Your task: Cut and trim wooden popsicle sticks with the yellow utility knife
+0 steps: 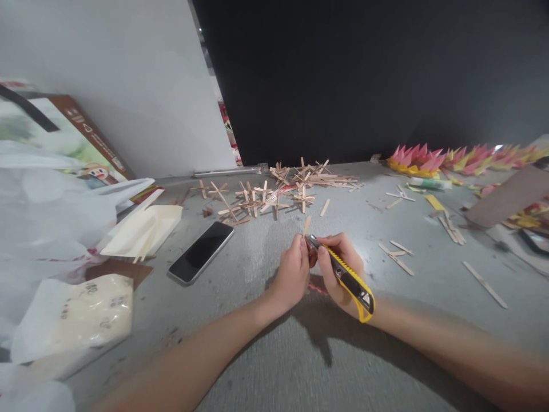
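Observation:
In the middle of the table my left hand pinches a small wooden craft stick, whose upper end sticks out above the fingers. My right hand is closed around a yellow box cutter, its metal tip pointing up and left, close to the stick and my left fingers. Whether the blade touches the stick cannot be made out. Something red lies below the hands, partly hidden. Behind them is a heap of craft sticks, many joined into crossed shapes; one loose stick lies nearer.
A phone lies left, beside a paper tray, a packet and white plastic bags. Rightward are scattered sticks, a glue tube and pink-yellow folded-paper flowers. A black panel stands behind.

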Demonstrator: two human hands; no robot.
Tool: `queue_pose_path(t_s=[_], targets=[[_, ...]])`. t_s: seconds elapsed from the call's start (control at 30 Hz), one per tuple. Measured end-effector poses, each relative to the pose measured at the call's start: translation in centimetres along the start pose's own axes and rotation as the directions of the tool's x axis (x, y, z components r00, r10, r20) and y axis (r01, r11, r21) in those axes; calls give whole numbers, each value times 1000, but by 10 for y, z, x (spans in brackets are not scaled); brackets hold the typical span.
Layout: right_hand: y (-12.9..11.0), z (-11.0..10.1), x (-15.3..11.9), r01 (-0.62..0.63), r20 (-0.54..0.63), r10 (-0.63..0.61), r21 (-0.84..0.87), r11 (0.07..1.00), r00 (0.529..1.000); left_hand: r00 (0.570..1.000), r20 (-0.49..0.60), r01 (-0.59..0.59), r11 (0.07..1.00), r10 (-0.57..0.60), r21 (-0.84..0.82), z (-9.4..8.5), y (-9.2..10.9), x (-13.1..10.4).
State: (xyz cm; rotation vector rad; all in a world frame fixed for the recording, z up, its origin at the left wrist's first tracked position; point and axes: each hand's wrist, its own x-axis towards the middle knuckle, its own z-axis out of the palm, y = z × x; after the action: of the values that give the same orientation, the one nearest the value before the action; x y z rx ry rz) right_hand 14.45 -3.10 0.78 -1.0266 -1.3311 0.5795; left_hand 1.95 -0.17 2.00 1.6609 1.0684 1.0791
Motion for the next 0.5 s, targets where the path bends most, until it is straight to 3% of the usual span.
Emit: queue_pose_path(t_s=[0.5], targets=[[-8,-1,5,-65,-1,65,28,997,998,1000,4,-7,1000,8,-20,0,0,0]])
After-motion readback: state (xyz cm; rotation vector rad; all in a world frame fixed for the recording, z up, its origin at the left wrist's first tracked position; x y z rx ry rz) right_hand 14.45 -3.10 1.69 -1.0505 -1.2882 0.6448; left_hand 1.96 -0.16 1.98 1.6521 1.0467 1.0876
